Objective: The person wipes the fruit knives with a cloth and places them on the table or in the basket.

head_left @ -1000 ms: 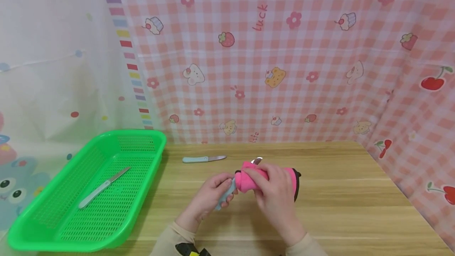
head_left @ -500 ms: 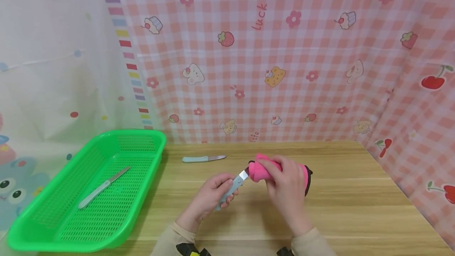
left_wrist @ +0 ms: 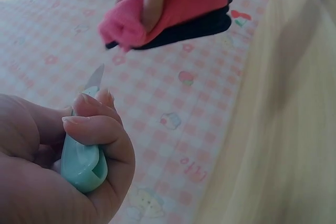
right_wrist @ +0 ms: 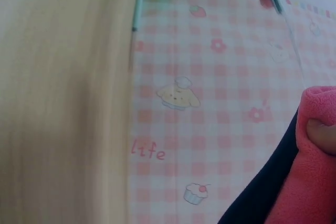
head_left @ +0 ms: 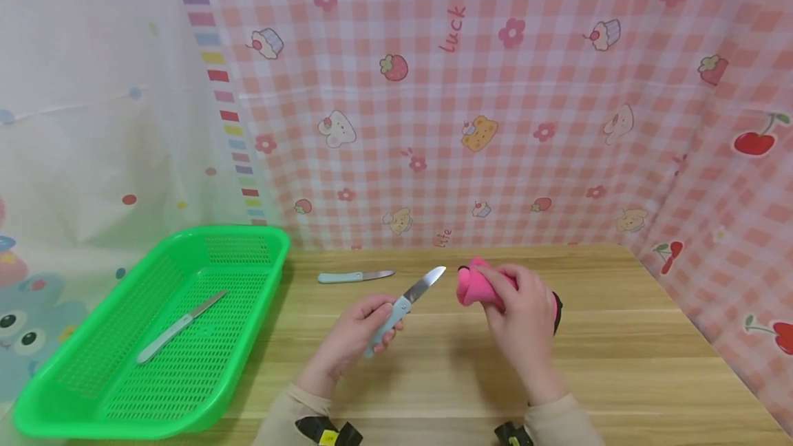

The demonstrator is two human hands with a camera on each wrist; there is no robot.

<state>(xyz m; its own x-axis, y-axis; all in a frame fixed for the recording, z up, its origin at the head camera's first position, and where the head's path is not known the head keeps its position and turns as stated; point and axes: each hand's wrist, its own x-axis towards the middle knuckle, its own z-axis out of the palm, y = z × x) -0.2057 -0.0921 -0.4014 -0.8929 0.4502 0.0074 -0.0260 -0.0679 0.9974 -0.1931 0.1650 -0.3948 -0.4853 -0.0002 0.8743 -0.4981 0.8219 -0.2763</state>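
My left hand (head_left: 362, 332) grips the pale blue-green handle of a knife (head_left: 387, 325), its bare blade slanting up to the right. In the left wrist view the fingers curl round the handle of this knife (left_wrist: 84, 163). My right hand (head_left: 523, 315) holds a bunched pink cloth (head_left: 473, 285) with dark edging, a short distance right of the blade tip. Cloth and blade are apart in the head view. Part of the cloth is hidden under the right hand. A second knife (head_left: 356, 277) lies on the table behind the left hand.
A green plastic basket (head_left: 232, 363) stands on the left with another knife (head_left: 180, 330) lying in it. The wooden table (head_left: 632, 336) reaches back to a pink checked cloth backdrop (head_left: 495, 177), which also covers the right side.
The cloth, earlier wrapped round the blade, has slid off its tip as my right hand moved right. The blade is now bare; my left hand has shifted slightly left.
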